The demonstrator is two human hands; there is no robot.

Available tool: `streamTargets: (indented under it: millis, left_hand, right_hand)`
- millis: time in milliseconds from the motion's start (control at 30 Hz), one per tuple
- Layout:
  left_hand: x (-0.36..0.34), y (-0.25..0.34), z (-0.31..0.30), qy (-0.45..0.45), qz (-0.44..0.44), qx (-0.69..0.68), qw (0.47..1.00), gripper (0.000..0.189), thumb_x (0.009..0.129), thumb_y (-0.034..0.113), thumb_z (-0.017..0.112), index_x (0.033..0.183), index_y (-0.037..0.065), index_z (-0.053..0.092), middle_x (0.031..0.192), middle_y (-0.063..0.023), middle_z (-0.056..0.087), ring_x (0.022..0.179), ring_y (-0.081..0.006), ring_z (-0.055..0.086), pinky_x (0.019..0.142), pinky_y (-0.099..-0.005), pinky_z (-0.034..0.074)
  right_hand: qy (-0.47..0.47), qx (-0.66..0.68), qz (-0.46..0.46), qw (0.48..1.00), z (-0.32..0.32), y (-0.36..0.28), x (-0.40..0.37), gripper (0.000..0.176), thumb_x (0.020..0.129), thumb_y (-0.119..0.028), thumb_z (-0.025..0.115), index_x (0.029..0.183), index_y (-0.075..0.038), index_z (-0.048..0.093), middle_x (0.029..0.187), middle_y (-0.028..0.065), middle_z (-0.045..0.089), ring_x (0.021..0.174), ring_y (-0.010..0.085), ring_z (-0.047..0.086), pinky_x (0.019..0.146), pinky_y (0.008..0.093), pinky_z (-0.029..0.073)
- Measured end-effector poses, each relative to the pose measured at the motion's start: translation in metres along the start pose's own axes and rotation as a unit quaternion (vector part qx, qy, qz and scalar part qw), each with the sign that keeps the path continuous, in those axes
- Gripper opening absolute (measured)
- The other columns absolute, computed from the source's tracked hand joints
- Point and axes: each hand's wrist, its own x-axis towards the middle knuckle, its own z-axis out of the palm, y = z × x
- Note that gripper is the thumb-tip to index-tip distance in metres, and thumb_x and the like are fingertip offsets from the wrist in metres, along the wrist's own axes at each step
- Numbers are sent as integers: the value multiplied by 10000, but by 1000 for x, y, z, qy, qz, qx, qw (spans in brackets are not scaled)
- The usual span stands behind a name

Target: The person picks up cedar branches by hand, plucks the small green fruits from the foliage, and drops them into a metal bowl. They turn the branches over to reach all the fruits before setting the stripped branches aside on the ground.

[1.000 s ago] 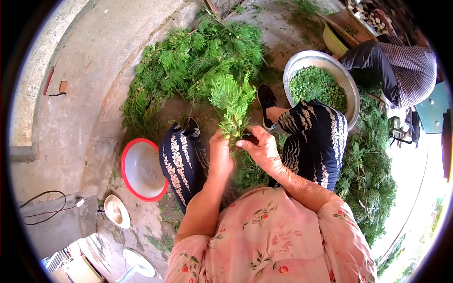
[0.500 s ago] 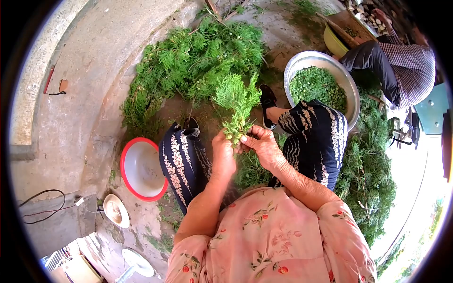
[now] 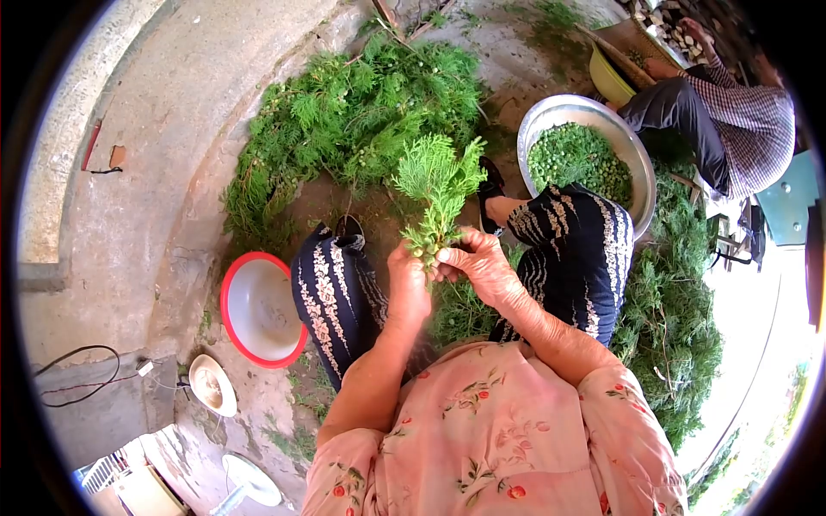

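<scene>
Between my two hands, in front of my lap, a leafy cypress sprig [image 3: 440, 181] stands upright with its fronds pointing away from me. My left hand [image 3: 408, 279] is closed round its lower end. The thumb and fingers of my right hand [image 3: 483, 268] pinch the same end, where small round green cones sit. What lies beneath the fingertips is hidden. Past the sprig lies a large heap of cypress branches [image 3: 344, 120]. A metal basin [image 3: 641, 176] of picked green cones and leaf bits stands beyond my right knee.
A white basin with a red rim [image 3: 231, 331] stands left of my legs, near a small pale bowl [image 3: 225, 383]. More branches [image 3: 662, 335] lie at the right. Another person [image 3: 740, 129] sits at the upper right by a yellow basin [image 3: 609, 77] and a woven basket [image 3: 637, 47].
The sprig's top has tilted slightly to the right, and fewer cones show at its base. My hands have stayed nearly in place. The other person's arm has shifted near the basket.
</scene>
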Motion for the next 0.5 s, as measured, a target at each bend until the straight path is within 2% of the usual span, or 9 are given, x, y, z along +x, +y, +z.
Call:
streamTargets:
  millis: [67, 167, 267, 367, 500]
  left_hand:
    - [-3, 4, 2, -14, 0, -5, 1000, 146, 843, 10, 439, 779, 44, 566, 600, -12, 528, 445, -83, 441, 411, -211, 364]
    - [-4, 5, 5, 11, 13, 10, 1000, 144, 845, 14, 442, 778, 46, 566, 593, -13, 525, 446, -88, 449, 414, -213, 371]
    - [-2, 4, 3, -7, 32, 26, 999, 148, 852, 23, 436, 779, 40, 564, 593, -18, 527, 441, -93, 454, 413, -210, 376]
    - [-5, 6, 8, 14, 12, 49, 999, 148, 855, 25, 436, 780, 36, 563, 592, -23, 528, 440, -104, 454, 407, -223, 377]
    - [-5, 6, 4, -3, -15, -26, 1000, 144, 845, 11, 434, 785, 36, 563, 598, -29, 531, 453, -121, 465, 390, -244, 362]
  right_hand:
    - [-2, 32, -4, 999, 0, -1, 0, 164, 796, -112, 655, 883, 7, 584, 691, 62, 621, 568, 103, 570, 519, 224, 463]
    - [-19, 9, -23, 1000, -3, 5, 2, 173, 807, -118, 643, 903, 12, 580, 700, 62, 625, 577, 107, 579, 516, 224, 472]
    - [1, 50, 2, 999, 2, -2, -2, 159, 828, -110, 617, 915, 16, 576, 711, 64, 625, 566, 114, 577, 510, 226, 475]
    - [16, 48, 35, 998, 2, -5, -1, 137, 826, -123, 623, 891, -6, 595, 727, 73, 632, 610, 142, 607, 536, 250, 492]
    - [-24, 89, 63, 994, -5, -3, 2, 173, 829, -128, 620, 939, -2, 579, 754, 81, 633, 641, 152, 613, 586, 269, 518]
